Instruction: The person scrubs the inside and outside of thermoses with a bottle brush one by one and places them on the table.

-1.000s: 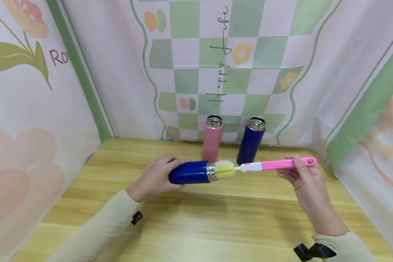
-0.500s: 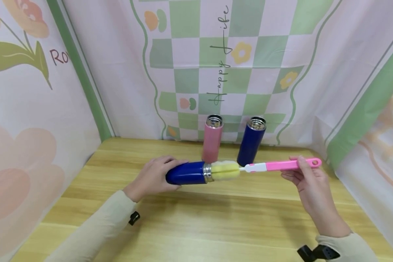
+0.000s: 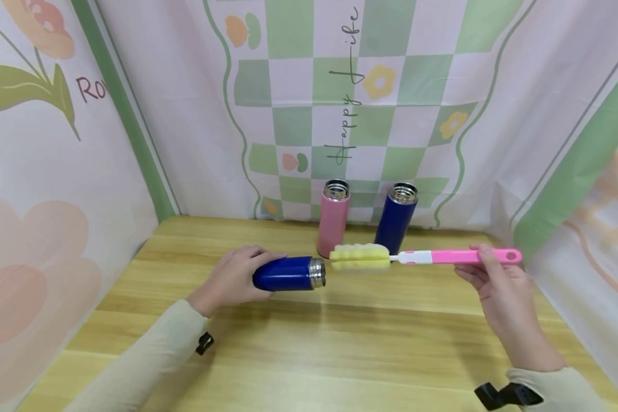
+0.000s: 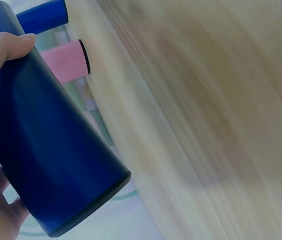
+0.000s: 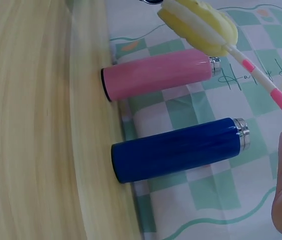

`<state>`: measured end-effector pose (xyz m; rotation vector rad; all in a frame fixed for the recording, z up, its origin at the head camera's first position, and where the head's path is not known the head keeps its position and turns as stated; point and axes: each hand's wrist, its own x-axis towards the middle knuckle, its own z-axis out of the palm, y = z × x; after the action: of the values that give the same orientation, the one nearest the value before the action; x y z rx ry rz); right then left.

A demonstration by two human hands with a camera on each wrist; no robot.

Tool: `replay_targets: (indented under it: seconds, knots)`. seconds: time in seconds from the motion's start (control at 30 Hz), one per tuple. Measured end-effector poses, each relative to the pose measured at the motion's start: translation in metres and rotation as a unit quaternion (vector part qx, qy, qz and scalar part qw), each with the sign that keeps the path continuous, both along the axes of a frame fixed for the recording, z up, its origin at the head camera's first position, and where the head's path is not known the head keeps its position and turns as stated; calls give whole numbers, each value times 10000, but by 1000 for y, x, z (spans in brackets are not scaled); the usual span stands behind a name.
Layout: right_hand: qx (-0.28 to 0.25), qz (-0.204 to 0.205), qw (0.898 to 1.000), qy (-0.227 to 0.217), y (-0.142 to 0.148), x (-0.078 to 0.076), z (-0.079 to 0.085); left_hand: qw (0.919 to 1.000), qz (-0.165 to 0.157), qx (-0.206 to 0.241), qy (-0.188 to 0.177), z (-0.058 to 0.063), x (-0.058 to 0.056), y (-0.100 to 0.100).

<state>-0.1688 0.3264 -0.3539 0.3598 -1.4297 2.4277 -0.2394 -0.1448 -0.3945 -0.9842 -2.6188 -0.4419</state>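
My left hand (image 3: 235, 276) grips a dark blue vacuum flask (image 3: 285, 273) near its base, holding it sideways above the table with its bare steel mouth to the right. In the left wrist view the thumb and fingers wrap the blue flask (image 4: 51, 130). My right hand (image 3: 504, 297) pinches the pink handle of a bottle brush (image 3: 360, 256) between thumb and fingers. Its yellow and white sponge head is outside the flask, a small gap from the mouth. The right wrist view shows the sponge head of the bottle brush (image 5: 198, 25) and its white-pink shaft.
An uncapped pink flask (image 3: 333, 220) and a second uncapped blue flask (image 3: 395, 220) stand upright at the back of the wooden table (image 3: 309, 355). A patterned cloth (image 3: 335, 86) hangs right behind them, and more cloth borders both sides.
The brush has slid out of the flask's mouth as my right hand moved to the right. My left hand and the held flask have shifted slightly left.
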Motion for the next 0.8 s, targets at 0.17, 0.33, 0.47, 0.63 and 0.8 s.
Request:
replay_targets:
  seconds: [0.17,0.33,0.47,0.63,0.8]
  knots:
    - [93,-108,9999,95,-6,-2,-3,10000,-41,-11,-54,1,2,4]
    - [-160,263,9986,427,-11,-4,-4,9999,-51,36,-85,2,3,7]
    - [-182,485,9973,527,-15,-7,-5,9999,-92,89,-89,2,2,8]
    - [-16,529,9976,436,-18,-9,-8,9998,-139,106,-53,3,2,10]
    - [228,536,9975,389,-15,-9,-9,9996,-178,215,-23,2,2,10]
